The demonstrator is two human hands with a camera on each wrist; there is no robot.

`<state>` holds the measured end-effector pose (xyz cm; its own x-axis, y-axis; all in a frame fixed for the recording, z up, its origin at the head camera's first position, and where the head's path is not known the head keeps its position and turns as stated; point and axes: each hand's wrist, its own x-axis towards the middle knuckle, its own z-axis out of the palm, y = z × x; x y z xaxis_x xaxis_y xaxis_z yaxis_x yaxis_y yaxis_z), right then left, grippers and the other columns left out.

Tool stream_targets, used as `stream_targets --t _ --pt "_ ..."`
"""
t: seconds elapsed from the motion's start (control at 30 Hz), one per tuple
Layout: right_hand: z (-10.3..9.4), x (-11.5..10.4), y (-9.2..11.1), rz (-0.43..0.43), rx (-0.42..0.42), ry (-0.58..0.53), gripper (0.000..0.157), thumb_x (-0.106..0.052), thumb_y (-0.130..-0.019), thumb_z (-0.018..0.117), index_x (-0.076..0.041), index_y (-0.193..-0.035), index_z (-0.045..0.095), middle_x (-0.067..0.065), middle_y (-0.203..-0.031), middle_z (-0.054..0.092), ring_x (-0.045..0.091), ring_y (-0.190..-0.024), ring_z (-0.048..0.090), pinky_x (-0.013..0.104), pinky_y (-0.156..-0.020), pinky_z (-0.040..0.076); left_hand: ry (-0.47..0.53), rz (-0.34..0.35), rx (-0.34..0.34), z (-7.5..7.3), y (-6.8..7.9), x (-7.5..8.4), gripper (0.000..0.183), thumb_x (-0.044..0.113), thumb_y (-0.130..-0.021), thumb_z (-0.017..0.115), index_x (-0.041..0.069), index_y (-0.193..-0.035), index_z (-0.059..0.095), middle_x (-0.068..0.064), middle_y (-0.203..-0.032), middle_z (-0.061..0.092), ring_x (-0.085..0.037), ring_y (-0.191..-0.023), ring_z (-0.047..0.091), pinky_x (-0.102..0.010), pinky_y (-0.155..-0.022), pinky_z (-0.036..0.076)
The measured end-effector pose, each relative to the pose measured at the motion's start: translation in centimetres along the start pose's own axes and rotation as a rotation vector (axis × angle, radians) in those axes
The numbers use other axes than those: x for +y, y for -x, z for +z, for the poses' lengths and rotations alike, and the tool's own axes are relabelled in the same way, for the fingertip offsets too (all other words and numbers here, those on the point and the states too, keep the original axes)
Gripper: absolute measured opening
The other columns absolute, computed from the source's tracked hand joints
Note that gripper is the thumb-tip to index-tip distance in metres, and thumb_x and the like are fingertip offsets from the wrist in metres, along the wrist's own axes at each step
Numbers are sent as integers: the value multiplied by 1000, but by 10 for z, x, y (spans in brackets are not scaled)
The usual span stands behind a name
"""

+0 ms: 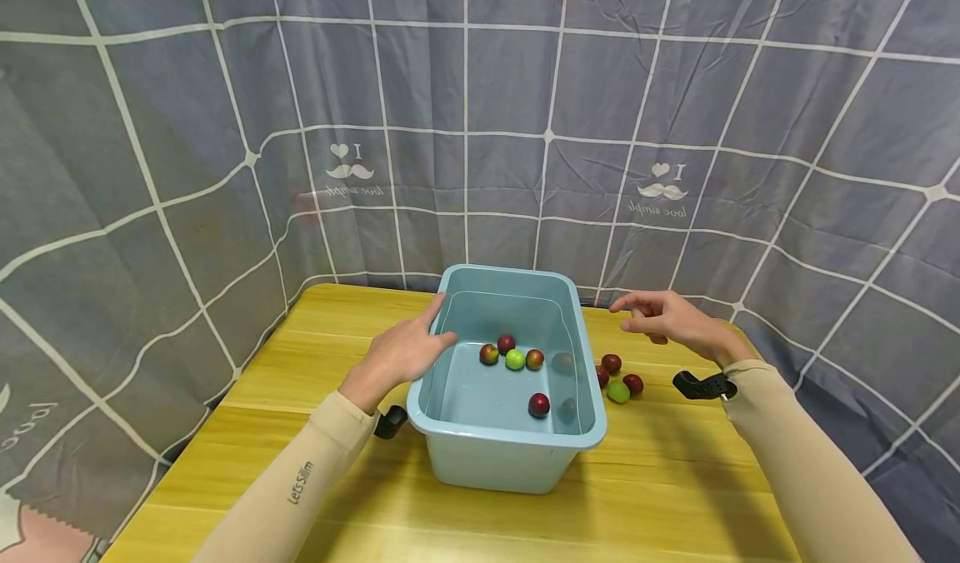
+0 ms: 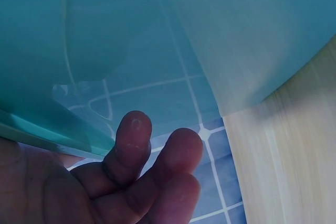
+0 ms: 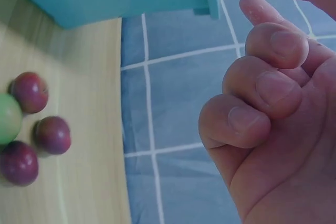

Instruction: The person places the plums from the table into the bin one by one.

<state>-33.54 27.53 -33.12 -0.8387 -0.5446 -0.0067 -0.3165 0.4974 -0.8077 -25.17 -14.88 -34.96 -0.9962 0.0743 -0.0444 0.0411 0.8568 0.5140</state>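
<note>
A light blue plastic tub (image 1: 495, 463) stands on the wooden table. My left hand (image 1: 405, 351) holds its left rim, thumb over the inside; in the left wrist view curled fingers (image 2: 178, 156) lie under the rim outside. Inside are a green round fruit (image 1: 515, 360) and several dark red plums (image 1: 538, 405). My right hand (image 1: 671, 323) hovers right of the tub, holding nothing, index finger stretched out and the other fingers (image 3: 262, 87) loosely curled. On the table below it lie dark red plums (image 3: 53, 135) and another green fruit (image 1: 618, 392), grouped beside the tub's right wall.
The yellow wooden table (image 1: 315, 355) extends to both sides of the tub. A grey curtain (image 1: 502, 171) with white grid lines hangs close behind the table and along both sides. Black bands (image 1: 701, 386) sit at the wrists.
</note>
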Motion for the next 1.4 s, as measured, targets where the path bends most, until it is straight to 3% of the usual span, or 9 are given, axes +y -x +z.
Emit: stream_targets --t 0.37,0.57,0.77,0.93,1.13,1.4 --pt "6 32 19 -3 31 -61 39 -23 -98 65 -5 -132 59 7 -71 44 35 -57 32 37 -57 41 1 8 -1 0 -1 0 79 55 -95 44 34 -163 9 -15 -137 61 -25 -84 62 -36 -57 46" --pt "14 53 27 8 51 -132 39 -20 -99 65 -2 -133 58 5 -70 42 31 -57 31 34 -55 40 -3 10 -3 1 -1 -1 79 54 -96 44 34 -163 9 -16 -133 62 -24 -83 62 -36 -57 45" --pt "18 73 34 43 70 -189 43 -20 -99 64 0 -136 54 2 -69 38 33 -58 26 35 -54 36 2 9 2 0 0 0 79 55 -96 43 35 -163 8 -14 -121 66 -24 -79 62 -37 -57 45" --pt "23 88 38 90 90 -224 42 -21 -99 64 -2 -136 54 2 -67 35 29 -58 26 35 -55 35 2 10 4 -1 1 -1 79 55 -96 43 34 -163 9 -15 -135 61 -24 -85 63 -36 -57 46" --pt "31 106 41 122 100 -282 38 -21 -101 61 -3 -134 55 4 -69 36 26 -57 28 38 -56 31 1 12 0 -1 1 -1 79 55 -96 43 34 -163 9 -15 -141 58 -26 -89 63 -36 -58 46" --pt "43 131 44 149 90 -358 46 -15 -104 53 8 -142 42 2 -72 39 20 -57 31 41 -59 27 1 11 -2 -1 1 0 80 55 -95 44 34 -163 8 -14 -145 56 -27 -92 64 -36 -58 46"
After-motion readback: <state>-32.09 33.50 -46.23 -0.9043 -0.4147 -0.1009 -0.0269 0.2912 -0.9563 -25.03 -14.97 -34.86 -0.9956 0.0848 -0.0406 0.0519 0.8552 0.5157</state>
